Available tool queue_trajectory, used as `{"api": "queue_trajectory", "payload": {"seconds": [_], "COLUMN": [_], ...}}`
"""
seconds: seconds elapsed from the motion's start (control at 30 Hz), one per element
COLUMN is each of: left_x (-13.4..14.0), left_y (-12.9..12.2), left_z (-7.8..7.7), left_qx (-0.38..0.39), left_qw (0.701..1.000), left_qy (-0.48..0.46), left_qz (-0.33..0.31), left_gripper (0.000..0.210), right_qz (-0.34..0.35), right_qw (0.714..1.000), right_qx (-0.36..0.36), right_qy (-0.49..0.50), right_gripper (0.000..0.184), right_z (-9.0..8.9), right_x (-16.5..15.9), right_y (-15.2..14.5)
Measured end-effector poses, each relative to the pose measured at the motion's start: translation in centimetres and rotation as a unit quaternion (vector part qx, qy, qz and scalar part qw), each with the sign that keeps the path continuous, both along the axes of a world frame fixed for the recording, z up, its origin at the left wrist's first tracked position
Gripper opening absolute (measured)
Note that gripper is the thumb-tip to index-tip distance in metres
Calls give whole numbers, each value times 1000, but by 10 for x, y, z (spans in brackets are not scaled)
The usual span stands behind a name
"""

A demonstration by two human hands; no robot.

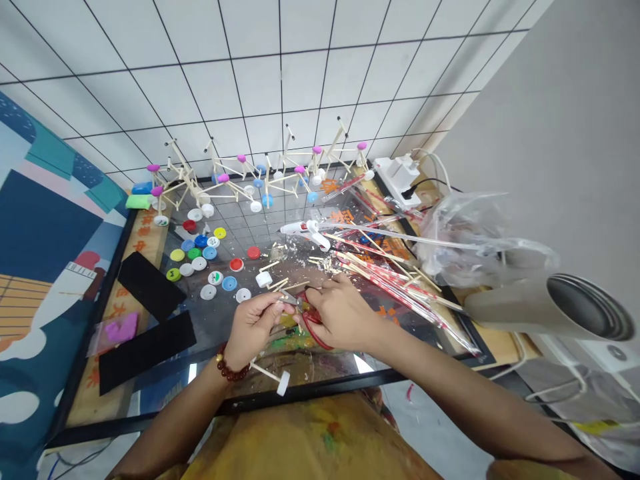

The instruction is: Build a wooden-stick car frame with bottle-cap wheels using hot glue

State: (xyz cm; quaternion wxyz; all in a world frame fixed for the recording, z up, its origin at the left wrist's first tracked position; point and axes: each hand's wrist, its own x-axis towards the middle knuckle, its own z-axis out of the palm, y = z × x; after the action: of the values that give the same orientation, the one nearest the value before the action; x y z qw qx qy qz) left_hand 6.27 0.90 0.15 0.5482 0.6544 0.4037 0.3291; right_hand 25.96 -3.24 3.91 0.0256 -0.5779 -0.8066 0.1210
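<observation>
My right hand (pixel 343 310) is closed round the red-handled scissors (pixel 320 333), whose metal blades point left toward my other hand. My left hand (pixel 257 323) pinches a thin wooden stick close to the blades; the fingers hide most of it. Just below my left wrist, a stick with a white bottle cap (pixel 283 383) on its end juts out toward the table's front edge. I cannot tell whether it joins what the left hand pinches. Ahead of my hands lie a white cap piece (pixel 263 279) and short cut sticks (pixel 269 265).
Bottle caps in several colours (pixel 210 253) lie left of centre. A white glue gun (pixel 307 230) rests behind my hands. Bundled sticks (pixel 390 273) spread rightward. Stick-and-cap models (pixel 225 179) line the wall. Black strips (pixel 150 350), a power strip (pixel 397 177) and a plastic bag (pixel 460 227) flank the table.
</observation>
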Motion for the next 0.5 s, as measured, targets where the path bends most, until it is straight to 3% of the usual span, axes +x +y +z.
{"api": "queue_trajectory", "payload": {"seconds": [0.13,0.3,0.5], "left_x": [0,-3,-4], "left_y": [1,1,0], "left_z": [2,2,0], "left_qx": [34,106,91], "left_qw": [999,994,994], "left_qy": [15,34,59], "left_qz": [-5,-5,-24], "left_gripper": [18,20,21], "right_qz": [12,21,12], "right_qw": [1000,1000,999], "right_qx": [-13,-19,-39], "right_qy": [20,-10,-23], "right_gripper": [41,28,28], "right_z": [2,-3,-15], "right_x": [0,-2,-6], "right_y": [-1,0,-1]}}
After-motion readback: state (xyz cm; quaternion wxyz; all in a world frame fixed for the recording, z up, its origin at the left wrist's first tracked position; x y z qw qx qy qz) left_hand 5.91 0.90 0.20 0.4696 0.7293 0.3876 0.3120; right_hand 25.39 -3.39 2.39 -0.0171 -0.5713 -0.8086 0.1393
